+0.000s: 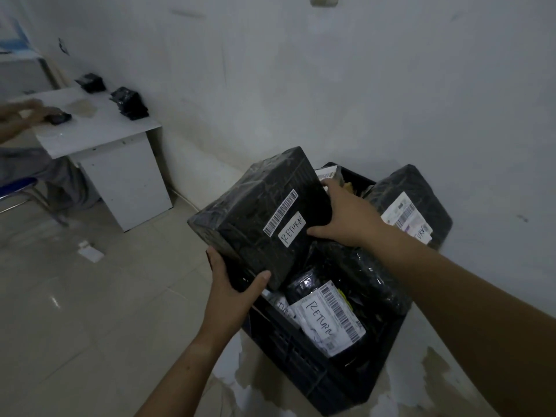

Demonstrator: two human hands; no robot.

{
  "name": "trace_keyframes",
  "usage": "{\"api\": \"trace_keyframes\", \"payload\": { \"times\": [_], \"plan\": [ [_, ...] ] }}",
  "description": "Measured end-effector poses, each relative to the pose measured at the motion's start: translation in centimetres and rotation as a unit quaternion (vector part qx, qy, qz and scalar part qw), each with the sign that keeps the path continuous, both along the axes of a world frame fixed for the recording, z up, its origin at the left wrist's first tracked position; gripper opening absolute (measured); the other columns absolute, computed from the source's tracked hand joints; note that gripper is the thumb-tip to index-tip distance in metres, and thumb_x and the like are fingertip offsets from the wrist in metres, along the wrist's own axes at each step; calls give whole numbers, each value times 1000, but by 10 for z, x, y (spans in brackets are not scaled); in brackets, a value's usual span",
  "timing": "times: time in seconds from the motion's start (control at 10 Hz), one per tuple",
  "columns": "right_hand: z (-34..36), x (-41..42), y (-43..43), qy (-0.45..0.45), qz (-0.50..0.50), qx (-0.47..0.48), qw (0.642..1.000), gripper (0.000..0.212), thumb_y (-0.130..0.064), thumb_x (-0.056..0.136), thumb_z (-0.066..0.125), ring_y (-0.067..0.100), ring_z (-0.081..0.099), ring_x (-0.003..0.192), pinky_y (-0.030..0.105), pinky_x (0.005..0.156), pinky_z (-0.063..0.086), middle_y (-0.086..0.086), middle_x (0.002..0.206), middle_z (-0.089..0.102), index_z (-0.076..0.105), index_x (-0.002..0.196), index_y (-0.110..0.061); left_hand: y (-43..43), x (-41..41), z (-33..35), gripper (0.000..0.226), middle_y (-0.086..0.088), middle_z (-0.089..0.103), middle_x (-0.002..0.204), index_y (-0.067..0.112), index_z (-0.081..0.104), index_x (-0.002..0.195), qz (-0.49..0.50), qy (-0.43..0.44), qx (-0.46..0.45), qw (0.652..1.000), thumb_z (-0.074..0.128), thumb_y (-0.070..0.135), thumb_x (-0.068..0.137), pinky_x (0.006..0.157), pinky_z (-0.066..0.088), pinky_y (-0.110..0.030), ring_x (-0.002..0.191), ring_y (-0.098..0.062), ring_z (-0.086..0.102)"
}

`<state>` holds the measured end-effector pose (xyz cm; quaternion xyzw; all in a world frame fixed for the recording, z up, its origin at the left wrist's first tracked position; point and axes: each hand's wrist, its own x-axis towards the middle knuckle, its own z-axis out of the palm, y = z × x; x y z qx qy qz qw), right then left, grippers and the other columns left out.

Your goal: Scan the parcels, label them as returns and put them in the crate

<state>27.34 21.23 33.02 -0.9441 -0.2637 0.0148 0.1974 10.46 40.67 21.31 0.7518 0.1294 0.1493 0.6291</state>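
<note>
- Head view: the parcel (255, 212), marked RETURN, is held over the crate (288, 347); placing is judged the step in hand
- Its lower corner is gripped by the left hand (231, 287), its right edge by the right hand (349, 215), fingers (329, 185) curled round it
- A gap among the heaped parcels (328, 320) must be found
- The crate is set on a tiled floor (75, 311) by a white wall (361, 85); a white desk (102, 130) is seen at left

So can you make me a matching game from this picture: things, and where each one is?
1 wrapped box
2 crate
3 white desk
4 rounded parcel

a lying inside the crate
b gripped by left hand and right hand
c far left, by the wall
d on the floor, filled with parcels

Pairs: 1-b, 2-d, 3-c, 4-a
</note>
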Motion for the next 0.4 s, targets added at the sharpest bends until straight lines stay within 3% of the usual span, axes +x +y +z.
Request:
{"api": "trace_keyframes", "payload": {
  "times": [0.2, 0.3, 0.4],
  "plan": [
    [-3, 7, -2, 20, -6, -10, 1000, 106, -50, 71, 82, 21, 56, 123, 40, 101, 49, 1, 142, 53, 19, 153, -26, 1, 0, -2, 121, 22, 6, 167, 48, -14, 155, 2, 1, -7, 1000, 75, 69, 76, 123, 28, -46, 153, -6, 18],
    [-1, 3, -3, -12, -8, -5, 1000, 96, -50, 76, 76, 22, 59, 118, 37, 99, 50, 1, 136, 58, 23, 152, -25, 2, -1, 1, 113, 19, 12, 167, 51, -7, 155, -11, -27, -2, 1000, 75, 64, 78, 122, 29, -46, 152, -7, 22],
    [-9, -3, -6, -65, -21, 47, 997, 85, -53, 81, 69, 25, 56, 121, 44, 105, 44, 2, 136, 57, 29, 150, -24, 3, -9, -2, 116, 21, 7, 167, 52, -8, 155, -14, -27, 7, 1000, 74, 70, 75, 123, 28, -47, 152, -7, 21]
  ]
}}
